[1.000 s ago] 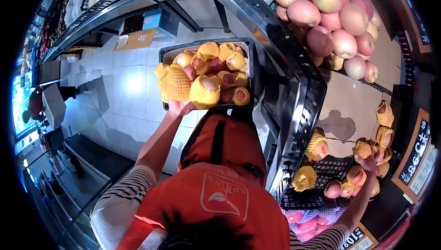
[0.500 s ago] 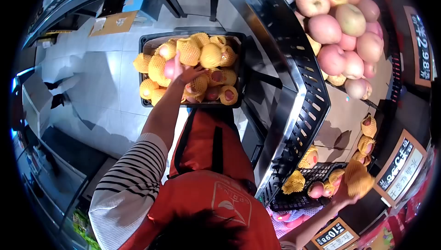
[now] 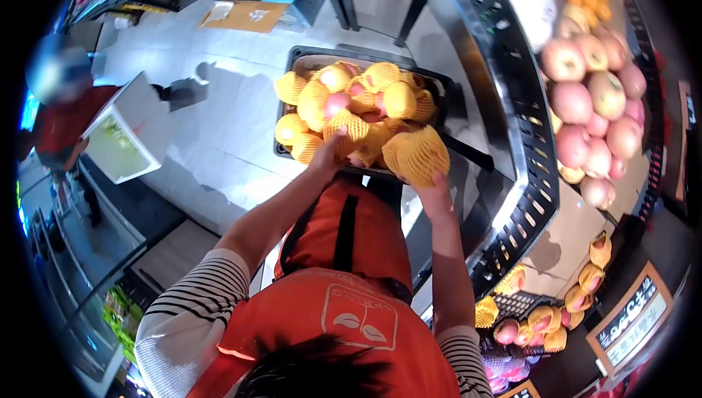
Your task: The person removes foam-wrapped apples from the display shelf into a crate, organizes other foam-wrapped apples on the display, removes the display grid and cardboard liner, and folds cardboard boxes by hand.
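Observation:
Just over the near right corner of a black crate (image 3: 292,61), my right hand (image 3: 437,192) grips an apple in a yellow foam net (image 3: 415,156). My left hand (image 3: 330,152) is closed on another netted apple (image 3: 346,132) at the crate's near side; its fingers are partly hidden. Several apples in yellow foam nets fill the crate, among them one (image 3: 399,99) with its top bare. A red apple (image 3: 337,103) shows bare skin near my left hand.
To the right is a display stand with a black slotted rim (image 3: 537,98), holding bare pink apples (image 3: 572,102) and a row of netted apples (image 3: 591,276). A price sign (image 3: 630,317) stands at its edge. At left, a person (image 3: 62,120) is beside a white box (image 3: 128,142).
My right hand has come from the display stand to the crate with a netted apple. My left hand has moved to the crate's near side. A person with a white box has appeared at left.

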Tool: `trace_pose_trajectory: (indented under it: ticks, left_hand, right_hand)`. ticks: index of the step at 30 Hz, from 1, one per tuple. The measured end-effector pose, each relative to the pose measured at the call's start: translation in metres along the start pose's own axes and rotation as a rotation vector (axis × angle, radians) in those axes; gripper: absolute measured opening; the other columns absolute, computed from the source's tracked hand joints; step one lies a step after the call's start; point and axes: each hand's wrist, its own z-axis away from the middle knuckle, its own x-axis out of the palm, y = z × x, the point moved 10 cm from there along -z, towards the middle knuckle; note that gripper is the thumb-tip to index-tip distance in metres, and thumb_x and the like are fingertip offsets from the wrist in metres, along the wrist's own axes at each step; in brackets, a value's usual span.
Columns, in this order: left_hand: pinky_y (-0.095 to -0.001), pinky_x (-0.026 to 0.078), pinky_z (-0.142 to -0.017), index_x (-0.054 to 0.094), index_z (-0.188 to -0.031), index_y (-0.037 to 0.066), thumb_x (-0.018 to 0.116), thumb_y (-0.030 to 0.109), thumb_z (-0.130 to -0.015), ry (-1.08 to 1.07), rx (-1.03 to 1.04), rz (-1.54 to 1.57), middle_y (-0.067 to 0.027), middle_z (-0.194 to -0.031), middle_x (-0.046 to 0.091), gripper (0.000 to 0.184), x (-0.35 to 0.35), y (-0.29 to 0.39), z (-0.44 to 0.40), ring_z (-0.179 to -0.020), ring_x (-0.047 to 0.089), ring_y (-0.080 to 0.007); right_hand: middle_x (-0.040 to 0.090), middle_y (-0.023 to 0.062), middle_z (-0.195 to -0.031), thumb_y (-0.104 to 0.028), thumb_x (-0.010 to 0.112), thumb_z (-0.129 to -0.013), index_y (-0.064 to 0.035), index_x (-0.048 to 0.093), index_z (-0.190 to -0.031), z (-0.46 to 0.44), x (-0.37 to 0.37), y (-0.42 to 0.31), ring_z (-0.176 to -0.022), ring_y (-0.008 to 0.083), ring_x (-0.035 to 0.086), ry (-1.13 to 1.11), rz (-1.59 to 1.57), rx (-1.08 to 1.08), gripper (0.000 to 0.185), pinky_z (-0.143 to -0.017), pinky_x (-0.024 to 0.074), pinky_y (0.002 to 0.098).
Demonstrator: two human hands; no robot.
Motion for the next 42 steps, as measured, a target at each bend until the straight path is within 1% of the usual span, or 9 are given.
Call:
trace_pose_trajectory:
  ticks: [6, 9, 13, 18, 21, 25, 30, 32, 42]
  left_hand:
    - [-0.0382, 0.037, -0.09, 0.043, -0.122, 0.019, 0.068, 0.048, -0.073, 0.371, 0.005, 0.106, -0.0022, -0.118, 0.05, 0.062, -0.083, 0.01, 0.042, -0.109, 0.047, -0.018]
    - [-0.0367, 0.041, -0.084, 0.045, -0.119, 0.018, 0.07, 0.046, -0.072, 0.384, -0.015, 0.132, -0.0021, -0.114, 0.051, 0.06, -0.089, 0.023, 0.042, -0.104, 0.049, -0.0176]
    - [-0.03, 0.046, -0.056, 0.046, -0.116, 0.018, 0.073, 0.047, -0.069, 0.224, 0.048, 0.017, -0.0036, -0.087, 0.06, 0.061, -0.092, 0.024, -0.013, -0.071, 0.057, -0.0178]
    - [-0.0405, 0.044, -0.062, 0.033, -0.128, 0.012, 0.072, 0.054, -0.068, 0.716, -0.093, -0.075, -0.0113, -0.104, 0.051, 0.083, -0.106, 0.021, -0.031, -0.077, 0.051, -0.0244]
    - [-0.0324, 0.036, -0.038, 0.043, -0.119, 0.01, 0.07, 0.06, -0.066, 1.143, -0.273, -0.252, -0.0061, -0.07, 0.058, 0.077, -0.138, 0.019, -0.019, -0.039, 0.045, -0.0179]
    - [-0.0336, 0.038, -0.038, 0.044, -0.121, 0.012, 0.068, 0.059, -0.069, 0.733, -0.132, 0.072, -0.0065, -0.075, 0.06, 0.074, -0.131, 0.0, -0.062, -0.049, 0.053, -0.0203]
    - [-0.0504, 0.042, -0.087, 0.035, -0.133, 0.018, 0.058, 0.066, -0.073, 0.093, -0.093, -0.147, -0.0148, -0.122, 0.049, 0.081, -0.088, 0.034, 0.023, -0.105, 0.053, -0.0281]
    - [-0.0417, 0.045, -0.081, 0.046, -0.122, 0.019, 0.058, 0.055, -0.079, -0.011, -0.084, -0.052, -0.0043, -0.113, 0.051, 0.058, -0.107, 0.026, 0.032, -0.101, 0.052, -0.0194]
    - [-0.0305, 0.043, -0.068, 0.042, -0.117, 0.01, 0.063, 0.033, -0.082, 0.3, 0.334, -0.464, -0.0055, -0.094, 0.053, 0.047, -0.141, 0.079, 0.028, -0.084, 0.054, -0.0149]
  right_hand:
    - [0.046, 0.0208, -0.119, -0.04, 0.071, -0.072, 0.002, 0.038, -0.126, -0.093, 0.062, 0.011, -0.111, 0.027, 0.047, -0.018, 0.859, -0.205, 0.075, -0.093, 0.0391, 0.0368]
    - [0.037, 0.027, -0.129, -0.062, 0.064, -0.067, -0.0052, 0.037, -0.132, -0.117, 0.041, 0.018, -0.114, 0.0389, 0.045, 0.465, 1.372, -0.13, 0.09, -0.095, 0.0375, 0.0419]
    - [0.025, 0.0338, -0.135, -0.076, 0.059, -0.057, -0.0101, 0.029, -0.139, -0.134, 0.047, 0.033, -0.123, 0.0479, 0.032, 0.7, 1.551, 0.157, 0.109, -0.1, 0.0298, 0.0501]
    - [0.01, 0.0312, -0.143, -0.082, 0.054, -0.057, 0.0056, 0.014, -0.139, -0.178, 0.026, 0.049, -0.134, 0.0431, 0.013, 0.596, 1.48, 0.38, 0.126, -0.109, 0.0142, 0.0435]
    - [0.006, 0.0304, -0.144, -0.08, 0.056, -0.058, 0.0084, 0.009, -0.139, -0.182, 0.019, 0.051, -0.135, 0.0405, 0.008, 0.676, 1.422, 0.369, 0.129, -0.11, 0.0126, 0.0404]
    - [0.013, 0.0287, -0.144, -0.076, 0.058, -0.062, 0.0021, 0.011, -0.141, -0.178, 0.019, 0.051, -0.134, 0.0405, 0.011, 0.746, 1.391, 0.287, 0.12, -0.109, 0.0161, 0.0415]
    - [0.024, 0.025, -0.141, -0.056, 0.059, -0.077, 0.0003, 0.021, -0.138, -0.154, 0.041, 0.025, -0.13, 0.0373, 0.024, 0.552, 1.311, -0.153, 0.092, -0.106, 0.0235, 0.0401]
    - [0.033, 0.0266, -0.135, -0.053, 0.057, -0.08, 0.0003, 0.031, -0.133, -0.126, 0.033, 0.016, -0.126, 0.0395, 0.03, 0.58, 1.25, -0.399, 0.08, -0.103, 0.0264, 0.0454]
    - [0.057, 0.0097, -0.104, -0.009, 0.056, -0.087, -0.0002, 0.047, -0.119, 0.149, 0.06, 0.013, -0.092, 0.0163, 0.055, 0.286, 0.326, -0.213, 0.034, -0.083, 0.0439, 0.0276]
